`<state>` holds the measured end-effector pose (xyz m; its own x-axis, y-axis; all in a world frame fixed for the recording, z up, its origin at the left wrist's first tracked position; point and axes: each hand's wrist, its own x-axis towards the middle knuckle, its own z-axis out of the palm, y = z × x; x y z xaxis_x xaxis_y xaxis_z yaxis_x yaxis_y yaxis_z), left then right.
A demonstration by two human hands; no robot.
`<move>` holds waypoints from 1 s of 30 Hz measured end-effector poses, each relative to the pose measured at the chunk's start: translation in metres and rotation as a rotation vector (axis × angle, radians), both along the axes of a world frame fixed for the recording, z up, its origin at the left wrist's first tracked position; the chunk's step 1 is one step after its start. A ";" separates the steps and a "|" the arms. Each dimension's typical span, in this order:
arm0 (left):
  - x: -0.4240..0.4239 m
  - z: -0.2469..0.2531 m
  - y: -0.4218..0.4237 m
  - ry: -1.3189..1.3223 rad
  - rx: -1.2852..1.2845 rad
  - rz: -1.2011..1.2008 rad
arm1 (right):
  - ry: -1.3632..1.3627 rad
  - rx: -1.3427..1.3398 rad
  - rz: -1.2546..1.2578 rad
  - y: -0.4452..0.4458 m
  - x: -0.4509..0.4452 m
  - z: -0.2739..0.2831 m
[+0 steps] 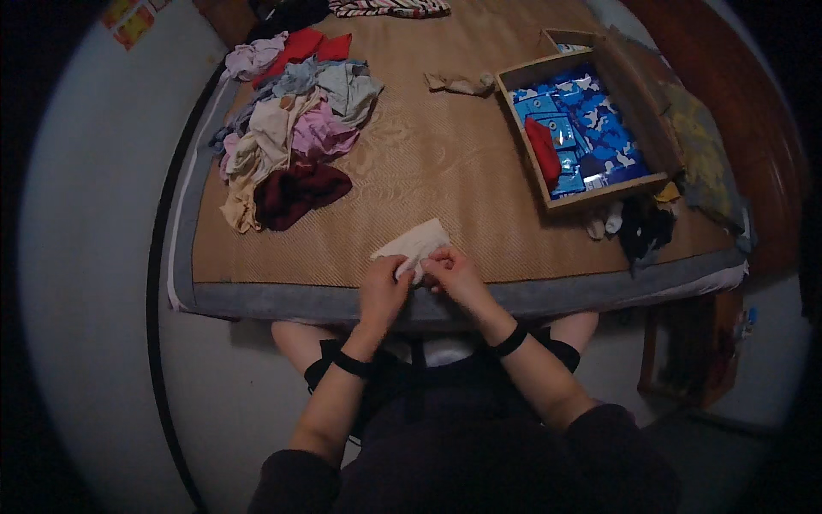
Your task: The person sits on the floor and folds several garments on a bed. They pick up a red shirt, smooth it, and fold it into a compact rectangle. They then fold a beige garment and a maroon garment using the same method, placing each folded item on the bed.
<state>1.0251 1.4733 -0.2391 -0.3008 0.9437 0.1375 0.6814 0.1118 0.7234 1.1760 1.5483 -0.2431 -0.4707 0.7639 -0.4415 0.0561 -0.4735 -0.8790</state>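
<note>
A small cream-coloured piece of cloth (414, 241) lies at the front edge of the bed, just before me. My left hand (384, 289) pinches its near left side between thumb and fingers. On the near right side, the bent fingers of my right hand (454, 273) grip the same cloth. Its near edge is bunched up and partly hidden by my fingers; the far part spreads flat on the woven mat (424, 186). What kind of garment it is, I cannot tell.
Left on the mat is a heap of crumpled clothes, including a dark red garment (302, 196) and a pink one (324, 132). A wooden drawer box (607, 189) at right holds blue packets (597, 122) and a red cloth (542, 151). A beige sock-like item (459, 84) lies beside it.
</note>
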 end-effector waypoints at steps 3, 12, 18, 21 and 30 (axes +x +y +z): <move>0.015 0.003 -0.017 -0.123 -0.058 -0.111 | -0.107 -0.041 -0.019 -0.020 -0.003 -0.006; 0.003 0.011 0.011 -0.136 0.081 -0.066 | -0.042 0.081 -0.255 -0.030 0.036 -0.039; 0.028 0.000 0.009 -0.081 -0.111 -0.107 | -0.111 0.067 -0.356 -0.030 0.052 -0.031; 0.042 -0.009 0.000 -0.046 -0.090 -0.080 | -0.124 0.099 -0.369 -0.034 0.053 -0.021; 0.028 -0.046 0.006 -0.750 -0.262 0.107 | -0.266 0.261 -0.256 -0.029 0.023 -0.043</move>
<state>1.0535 1.4794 -0.2850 -0.3159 0.8783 -0.3589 -0.0001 0.3782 0.9257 1.1994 1.5195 -0.2856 -0.1481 0.9426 -0.2992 0.2064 -0.2664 -0.9415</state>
